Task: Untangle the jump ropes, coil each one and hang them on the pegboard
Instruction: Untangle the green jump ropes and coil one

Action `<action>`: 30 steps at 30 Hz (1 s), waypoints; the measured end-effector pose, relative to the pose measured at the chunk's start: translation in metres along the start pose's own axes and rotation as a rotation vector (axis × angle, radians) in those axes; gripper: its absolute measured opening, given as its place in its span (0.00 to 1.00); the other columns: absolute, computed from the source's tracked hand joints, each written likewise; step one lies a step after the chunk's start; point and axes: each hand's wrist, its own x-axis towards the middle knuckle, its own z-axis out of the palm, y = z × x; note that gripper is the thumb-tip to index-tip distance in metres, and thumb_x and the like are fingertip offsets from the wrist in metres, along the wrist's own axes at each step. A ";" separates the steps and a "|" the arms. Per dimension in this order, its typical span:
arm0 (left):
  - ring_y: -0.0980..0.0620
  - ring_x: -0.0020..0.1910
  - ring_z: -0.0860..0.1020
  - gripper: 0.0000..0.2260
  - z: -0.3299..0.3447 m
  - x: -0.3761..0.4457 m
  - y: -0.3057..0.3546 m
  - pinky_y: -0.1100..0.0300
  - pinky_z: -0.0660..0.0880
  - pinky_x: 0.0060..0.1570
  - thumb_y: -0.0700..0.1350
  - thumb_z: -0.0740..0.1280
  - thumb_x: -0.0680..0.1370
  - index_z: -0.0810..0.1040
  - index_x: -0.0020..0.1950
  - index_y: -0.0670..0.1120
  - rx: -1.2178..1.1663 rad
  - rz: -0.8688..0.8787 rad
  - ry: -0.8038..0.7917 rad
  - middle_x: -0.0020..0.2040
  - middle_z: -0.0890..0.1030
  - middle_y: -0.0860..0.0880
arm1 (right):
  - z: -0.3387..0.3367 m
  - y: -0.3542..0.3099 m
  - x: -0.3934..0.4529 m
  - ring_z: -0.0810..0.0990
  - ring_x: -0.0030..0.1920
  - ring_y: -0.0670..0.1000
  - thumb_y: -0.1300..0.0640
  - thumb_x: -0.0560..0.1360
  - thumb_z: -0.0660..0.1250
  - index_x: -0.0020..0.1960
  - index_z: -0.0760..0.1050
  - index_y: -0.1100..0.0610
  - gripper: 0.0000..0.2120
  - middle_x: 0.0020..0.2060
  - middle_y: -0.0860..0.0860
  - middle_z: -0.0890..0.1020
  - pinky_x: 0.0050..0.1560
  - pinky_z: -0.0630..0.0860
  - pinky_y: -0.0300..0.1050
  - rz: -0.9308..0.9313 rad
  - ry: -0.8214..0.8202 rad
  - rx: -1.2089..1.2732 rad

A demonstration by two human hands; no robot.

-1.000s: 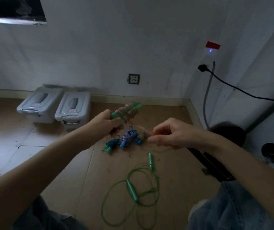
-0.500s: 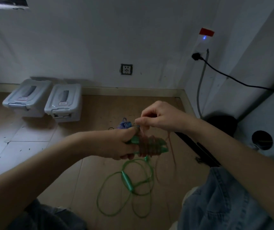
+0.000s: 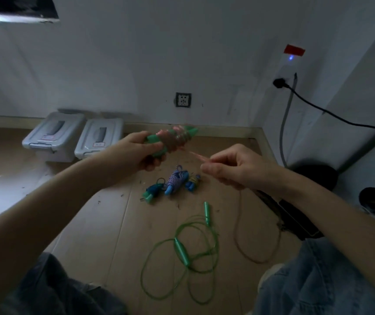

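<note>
Left hand (image 3: 136, 151) grips green handles (image 3: 170, 138) just above frame centre, fingers curled round near end. Bundle's long axis runs lower left to upper right, pink rope (image 3: 195, 155) wound round it. Right hand (image 3: 238, 169) sits right of and slightly below bundle, pinching free rope end; slack droops to floor at lower right. Reckon next wrap goes round far tip. Green rope (image 3: 182, 258) loose at lower centre. Pegboard not in shot.
</note>
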 end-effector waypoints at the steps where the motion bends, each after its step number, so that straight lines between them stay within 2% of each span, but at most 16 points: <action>1: 0.56 0.30 0.75 0.05 0.001 0.002 -0.003 0.71 0.73 0.27 0.39 0.61 0.77 0.72 0.52 0.44 0.196 0.008 0.075 0.38 0.77 0.47 | 0.000 -0.003 -0.002 0.64 0.23 0.43 0.45 0.71 0.62 0.26 0.74 0.47 0.16 0.22 0.44 0.68 0.24 0.62 0.34 -0.025 -0.025 -0.005; 3: 0.56 0.31 0.73 0.02 0.006 0.003 -0.011 0.71 0.71 0.24 0.41 0.61 0.78 0.69 0.49 0.46 0.586 0.047 0.091 0.38 0.75 0.49 | -0.002 -0.010 -0.001 0.64 0.23 0.42 0.48 0.73 0.61 0.26 0.73 0.47 0.17 0.22 0.44 0.68 0.25 0.63 0.32 -0.081 -0.023 -0.002; 4: 0.55 0.32 0.73 0.03 0.012 0.003 -0.016 0.69 0.72 0.25 0.42 0.61 0.78 0.67 0.48 0.46 0.739 0.084 0.031 0.38 0.74 0.49 | -0.003 -0.011 0.001 0.64 0.23 0.41 0.49 0.74 0.60 0.26 0.71 0.47 0.18 0.22 0.44 0.68 0.25 0.63 0.31 -0.106 0.001 -0.011; 6: 0.55 0.33 0.74 0.04 0.026 0.000 -0.023 0.64 0.74 0.31 0.43 0.61 0.78 0.67 0.50 0.47 0.920 0.165 -0.213 0.40 0.75 0.50 | -0.003 -0.011 0.008 0.64 0.23 0.42 0.52 0.77 0.60 0.27 0.68 0.50 0.19 0.22 0.44 0.67 0.27 0.63 0.32 -0.123 0.060 -0.109; 9: 0.61 0.29 0.72 0.03 0.034 -0.011 -0.017 0.68 0.71 0.30 0.44 0.60 0.79 0.68 0.49 0.52 0.830 0.193 -0.570 0.39 0.76 0.52 | -0.006 0.001 0.015 0.63 0.23 0.42 0.54 0.79 0.60 0.27 0.65 0.52 0.21 0.22 0.45 0.66 0.28 0.63 0.34 -0.058 0.147 -0.284; 12: 0.58 0.29 0.73 0.02 0.020 -0.017 -0.002 0.65 0.71 0.29 0.44 0.60 0.78 0.70 0.48 0.47 0.567 0.251 -0.629 0.39 0.77 0.47 | -0.016 0.013 0.012 0.63 0.23 0.44 0.49 0.77 0.62 0.27 0.69 0.53 0.20 0.23 0.47 0.66 0.28 0.63 0.38 0.087 0.234 -0.271; 14: 0.57 0.31 0.74 0.07 0.009 -0.022 0.006 0.66 0.72 0.30 0.46 0.61 0.76 0.73 0.50 0.45 0.423 0.261 -0.675 0.39 0.79 0.48 | -0.013 0.015 0.007 0.65 0.23 0.44 0.48 0.75 0.64 0.31 0.74 0.56 0.18 0.23 0.47 0.69 0.25 0.62 0.36 0.143 0.181 -0.223; 16: 0.56 0.33 0.77 0.08 0.001 -0.026 0.010 0.66 0.75 0.32 0.50 0.64 0.74 0.77 0.50 0.51 0.206 0.204 -0.635 0.40 0.81 0.53 | 0.000 0.014 0.006 0.66 0.20 0.41 0.53 0.77 0.63 0.30 0.73 0.57 0.18 0.20 0.45 0.71 0.23 0.62 0.30 0.109 0.113 -0.157; 18: 0.58 0.35 0.79 0.08 -0.002 -0.025 0.010 0.65 0.78 0.35 0.47 0.65 0.70 0.81 0.46 0.56 -0.035 0.143 -0.421 0.38 0.83 0.54 | 0.015 0.013 0.005 0.63 0.19 0.41 0.51 0.80 0.56 0.28 0.67 0.55 0.22 0.19 0.45 0.69 0.21 0.60 0.30 0.063 0.087 -0.058; 20: 0.58 0.32 0.79 0.08 0.002 -0.019 0.005 0.67 0.77 0.34 0.43 0.64 0.71 0.81 0.45 0.52 -0.175 0.108 -0.197 0.35 0.82 0.49 | 0.022 0.011 0.006 0.62 0.20 0.41 0.50 0.81 0.54 0.27 0.67 0.54 0.24 0.19 0.44 0.68 0.23 0.60 0.31 0.058 0.112 -0.037; 21: 0.57 0.30 0.78 0.06 0.008 -0.016 0.003 0.67 0.76 0.32 0.41 0.63 0.74 0.79 0.46 0.48 -0.197 0.084 -0.097 0.35 0.81 0.47 | 0.024 0.010 0.007 0.64 0.20 0.41 0.51 0.81 0.55 0.28 0.69 0.54 0.22 0.20 0.44 0.69 0.24 0.61 0.32 0.052 0.115 -0.105; 22: 0.56 0.29 0.77 0.04 0.012 -0.011 -0.001 0.67 0.75 0.30 0.39 0.62 0.76 0.76 0.46 0.46 -0.141 0.066 0.000 0.36 0.79 0.45 | 0.026 0.009 0.006 0.66 0.22 0.41 0.52 0.80 0.57 0.31 0.70 0.54 0.20 0.21 0.44 0.70 0.27 0.62 0.33 0.034 0.097 -0.213; 24: 0.54 0.29 0.73 0.01 0.014 -0.001 -0.015 0.65 0.72 0.29 0.39 0.61 0.78 0.72 0.47 0.43 0.294 0.095 0.121 0.38 0.76 0.45 | 0.025 0.003 0.006 0.68 0.26 0.41 0.53 0.78 0.61 0.35 0.72 0.53 0.13 0.26 0.44 0.71 0.29 0.63 0.33 -0.028 0.030 -0.396; 26: 0.55 0.30 0.71 0.02 0.011 0.004 -0.025 0.66 0.69 0.28 0.40 0.61 0.78 0.69 0.49 0.42 0.724 0.147 0.036 0.39 0.75 0.46 | 0.015 -0.002 0.006 0.69 0.27 0.41 0.55 0.77 0.63 0.39 0.75 0.55 0.09 0.27 0.44 0.71 0.29 0.65 0.31 -0.076 0.059 -0.439; 27: 0.57 0.29 0.71 0.02 0.010 0.004 -0.025 0.68 0.69 0.28 0.40 0.61 0.78 0.69 0.48 0.43 0.796 0.174 -0.083 0.39 0.75 0.46 | 0.007 -0.003 0.006 0.69 0.27 0.41 0.55 0.77 0.63 0.39 0.76 0.55 0.09 0.27 0.44 0.72 0.29 0.65 0.32 -0.083 0.123 -0.445; 30: 0.60 0.26 0.72 0.03 0.010 -0.003 -0.010 0.68 0.70 0.26 0.44 0.62 0.77 0.70 0.45 0.45 0.648 0.236 -0.399 0.37 0.76 0.46 | -0.013 -0.001 0.004 0.70 0.25 0.40 0.54 0.76 0.64 0.36 0.75 0.52 0.11 0.22 0.42 0.74 0.27 0.63 0.30 -0.018 0.311 -0.308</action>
